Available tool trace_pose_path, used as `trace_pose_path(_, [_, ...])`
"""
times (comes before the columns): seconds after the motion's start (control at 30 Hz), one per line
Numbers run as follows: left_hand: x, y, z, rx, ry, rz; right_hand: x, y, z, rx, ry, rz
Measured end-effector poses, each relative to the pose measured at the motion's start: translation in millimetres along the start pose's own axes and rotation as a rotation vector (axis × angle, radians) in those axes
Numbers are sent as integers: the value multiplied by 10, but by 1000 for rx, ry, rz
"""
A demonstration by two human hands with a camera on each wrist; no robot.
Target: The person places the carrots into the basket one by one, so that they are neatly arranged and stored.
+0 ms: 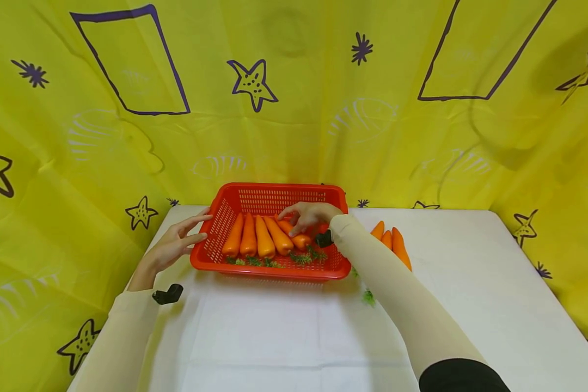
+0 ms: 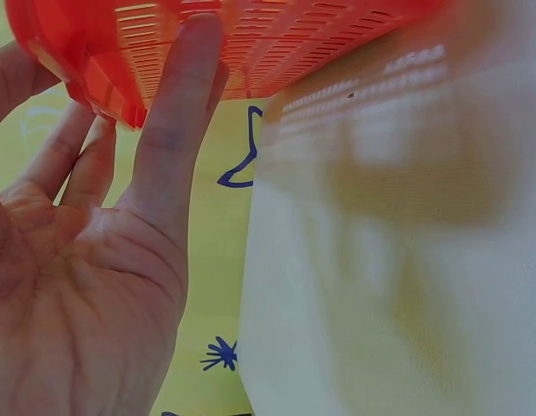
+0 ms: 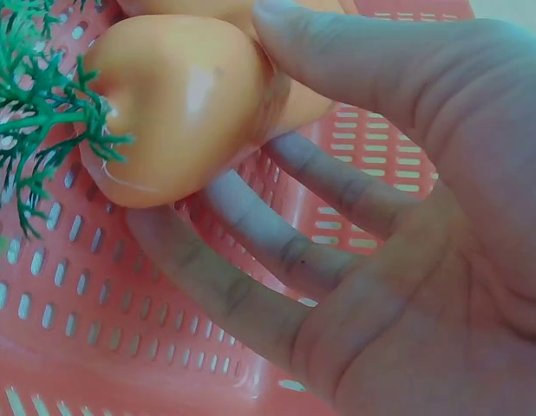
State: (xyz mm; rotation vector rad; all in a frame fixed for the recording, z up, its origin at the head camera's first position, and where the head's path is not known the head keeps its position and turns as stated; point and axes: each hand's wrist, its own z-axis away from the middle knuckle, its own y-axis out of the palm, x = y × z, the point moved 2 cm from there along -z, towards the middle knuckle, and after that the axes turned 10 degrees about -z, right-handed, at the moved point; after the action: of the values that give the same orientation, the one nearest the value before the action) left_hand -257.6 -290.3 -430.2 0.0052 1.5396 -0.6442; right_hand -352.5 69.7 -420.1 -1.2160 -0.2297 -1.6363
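Now gripping a glossy orange carrot (image 3: 177, 104) with the right hand (image 1: 313, 214), fingers curled.
Touching a red slotted plastic basket (image 1: 269, 272) with the left hand (image 1: 169, 247), fingers apart.

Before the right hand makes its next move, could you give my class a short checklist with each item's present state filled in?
1. Right hand has thumb and fingers on the rightmost carrot in the basket: ok.
2. Left hand is at the basket's left side, fingertips against it: ok.
3. The other four carrots in the basket lie side by side, green tops toward the person: ok.
4. Carrots on the table are fully in view: not ok; the right forearm covers part of them.
5. Their exact number is known: cannot tell; at least three show.
6. The right hand's hold is firm: cannot tell.
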Motion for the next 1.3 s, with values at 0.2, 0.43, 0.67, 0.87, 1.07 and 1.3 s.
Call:
trace_pose_path(0.2, [-9,5,-4,2,0,-11,32,-13,54,9,4,76])
trace_pose_path(0.43, [-8,3,4,4,-7,-3,139,-35,181,8,-16,131])
trace_pose_path(0.67, [-13,3,5,4,-7,-16,265,-102,432,-31,-76,138])
trace_pose_path(0.87, [-32,7,4,5,-2,-12,284,-193,746,-122,-206,194])
trace_pose_path(1.07, [-45,5,14,9,-11,-8,154,-299,1087,-215,-301,187])
trace_pose_path(1.3, [-54,4,27,10,-15,-11,-113,-423,1549,-322,-287,124])
